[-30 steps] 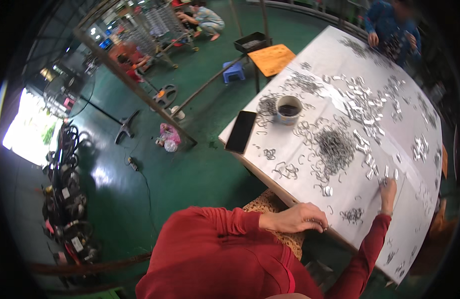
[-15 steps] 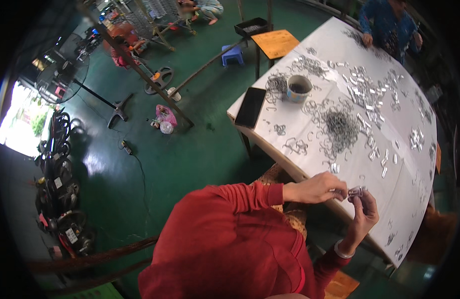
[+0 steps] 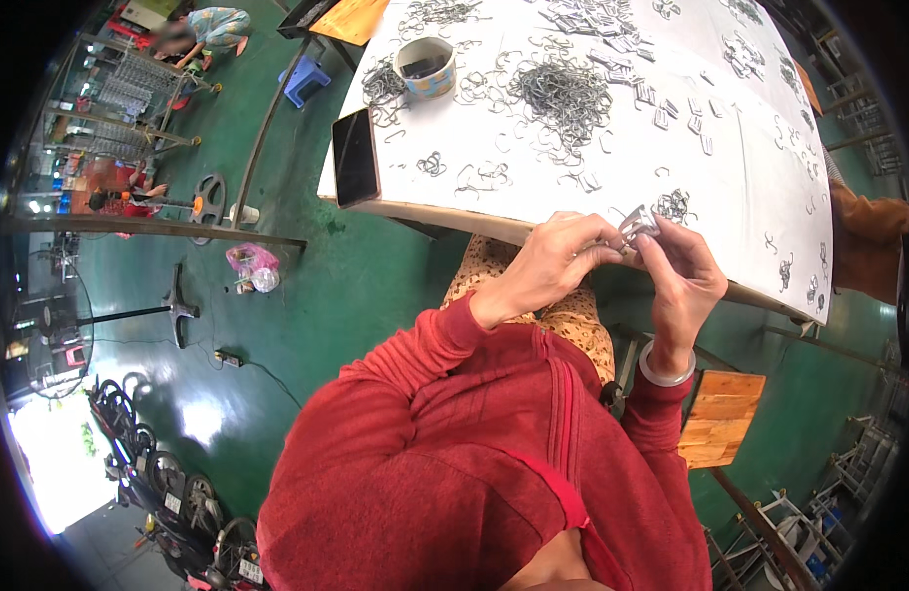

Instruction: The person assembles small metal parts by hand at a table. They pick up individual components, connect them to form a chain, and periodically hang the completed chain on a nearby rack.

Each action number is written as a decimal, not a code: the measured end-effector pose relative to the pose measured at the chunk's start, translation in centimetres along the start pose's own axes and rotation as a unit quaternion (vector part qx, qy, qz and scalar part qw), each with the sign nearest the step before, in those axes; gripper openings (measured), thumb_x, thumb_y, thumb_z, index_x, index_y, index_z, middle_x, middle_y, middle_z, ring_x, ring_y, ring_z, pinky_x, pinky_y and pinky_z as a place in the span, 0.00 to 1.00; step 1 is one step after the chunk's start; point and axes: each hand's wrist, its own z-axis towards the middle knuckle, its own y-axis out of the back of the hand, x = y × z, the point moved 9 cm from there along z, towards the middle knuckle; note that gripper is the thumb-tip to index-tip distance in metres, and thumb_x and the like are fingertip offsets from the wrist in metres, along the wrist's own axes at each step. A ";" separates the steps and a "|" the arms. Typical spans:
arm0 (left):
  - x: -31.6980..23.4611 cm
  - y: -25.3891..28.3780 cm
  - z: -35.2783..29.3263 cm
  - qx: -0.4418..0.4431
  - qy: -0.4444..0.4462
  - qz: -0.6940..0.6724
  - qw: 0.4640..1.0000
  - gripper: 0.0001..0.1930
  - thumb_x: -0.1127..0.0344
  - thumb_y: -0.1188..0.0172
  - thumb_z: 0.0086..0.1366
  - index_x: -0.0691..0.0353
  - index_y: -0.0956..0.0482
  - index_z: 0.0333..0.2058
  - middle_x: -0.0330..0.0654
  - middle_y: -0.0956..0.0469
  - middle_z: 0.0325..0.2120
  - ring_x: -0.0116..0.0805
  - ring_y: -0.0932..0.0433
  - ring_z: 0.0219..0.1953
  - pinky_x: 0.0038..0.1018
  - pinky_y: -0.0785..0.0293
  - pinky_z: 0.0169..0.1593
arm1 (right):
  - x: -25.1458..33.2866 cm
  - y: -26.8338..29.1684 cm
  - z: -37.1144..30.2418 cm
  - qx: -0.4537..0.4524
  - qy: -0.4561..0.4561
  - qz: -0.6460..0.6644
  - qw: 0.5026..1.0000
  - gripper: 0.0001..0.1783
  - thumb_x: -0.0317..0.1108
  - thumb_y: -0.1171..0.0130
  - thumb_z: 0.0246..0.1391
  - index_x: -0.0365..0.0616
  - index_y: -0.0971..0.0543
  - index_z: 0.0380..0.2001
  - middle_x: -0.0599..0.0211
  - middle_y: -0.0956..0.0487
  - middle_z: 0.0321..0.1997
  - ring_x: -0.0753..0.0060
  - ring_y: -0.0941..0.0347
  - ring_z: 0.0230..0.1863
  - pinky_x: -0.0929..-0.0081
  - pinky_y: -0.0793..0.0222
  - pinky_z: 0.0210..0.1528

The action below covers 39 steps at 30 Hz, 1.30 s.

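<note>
Over the near edge of the white-covered table (image 3: 710, 202) my two hands meet. My right hand (image 3: 683, 276) pinches a small shiny metal clip-like piece (image 3: 639, 223) between thumb and fingers. Against its left side, my left hand (image 3: 553, 264) has thumb and forefinger pressed together; what lies between them is too small to make out. Beyond the hands, a dense heap of thin wire hooks (image 3: 565, 97) covers the middle of the table. Flat shiny metal pieces (image 3: 661, 116) lie scattered right of the heap. A small cluster of metal parts (image 3: 674, 205) sits just past my right fingers.
A dark phone (image 3: 356, 158) lies at the table's left corner, near a patterned round tub (image 3: 435, 85). On the floor at left are a blue stool (image 3: 304, 81), a pink bag (image 3: 252, 266) and a fan stand (image 3: 178, 310). A wooden stool (image 3: 722, 419) stands at right.
The whole view has swung, so the table now sits higher in the picture. Both hands stay together at the metal piece, which has tilted in my right fingers.
</note>
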 end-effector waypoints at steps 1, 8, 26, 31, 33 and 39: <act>0.3 -0.1 -0.2 0.007 0.003 0.007 1.000 0.08 0.72 0.39 0.55 0.63 0.23 0.35 0.42 0.22 0.30 0.42 0.23 0.35 0.31 0.30 0.41 | -0.2 0.2 0.0 -0.005 -0.003 0.020 1.000 0.12 0.15 0.40 0.46 0.32 0.22 0.37 0.65 0.21 0.30 0.82 0.26 0.28 0.85 0.29 0.32; 5.1 1.6 -0.8 -0.058 0.152 -0.141 0.977 0.12 0.70 0.38 0.56 0.61 0.23 0.41 0.39 0.20 0.34 0.27 0.24 0.37 0.27 0.28 0.43 | -2.9 -0.4 -0.2 0.023 -0.098 0.162 0.982 0.13 0.14 0.41 0.45 0.30 0.23 0.37 0.57 0.20 0.30 0.77 0.25 0.26 0.83 0.28 0.27; 10.5 6.4 5.1 -0.056 0.132 0.095 0.985 0.09 0.67 0.47 0.64 0.68 0.24 0.37 0.45 0.21 0.31 0.32 0.21 0.34 0.27 0.26 0.36 | -2.0 0.0 1.2 0.080 -0.073 0.048 0.993 0.11 0.23 0.38 0.47 0.34 0.20 0.37 0.65 0.20 0.29 0.80 0.24 0.30 0.85 0.29 0.28; 1.6 2.1 3.1 -0.010 0.129 -0.164 0.978 0.07 0.71 0.43 0.62 0.68 0.24 0.37 0.44 0.21 0.34 0.31 0.22 0.38 0.24 0.25 0.43 | -2.9 0.8 1.0 0.062 -0.047 0.048 0.996 0.11 0.25 0.38 0.48 0.35 0.20 0.37 0.65 0.19 0.30 0.80 0.25 0.30 0.83 0.28 0.31; -0.4 1.0 2.6 0.016 0.108 -0.164 0.980 0.05 0.74 0.42 0.60 0.67 0.23 0.36 0.44 0.21 0.34 0.32 0.22 0.39 0.25 0.26 0.47 | -2.8 1.0 1.0 0.054 -0.028 0.061 0.996 0.11 0.24 0.38 0.48 0.35 0.20 0.38 0.66 0.19 0.30 0.80 0.25 0.30 0.83 0.28 0.31; -2.5 -0.6 2.9 0.011 -0.063 0.051 0.997 0.07 0.71 0.36 0.54 0.64 0.21 0.32 0.41 0.24 0.40 0.30 0.25 0.39 0.26 0.29 0.44 | -1.2 1.4 0.0 0.051 0.006 0.045 0.998 0.12 0.24 0.39 0.49 0.37 0.20 0.40 0.66 0.20 0.33 0.80 0.25 0.32 0.83 0.27 0.33</act>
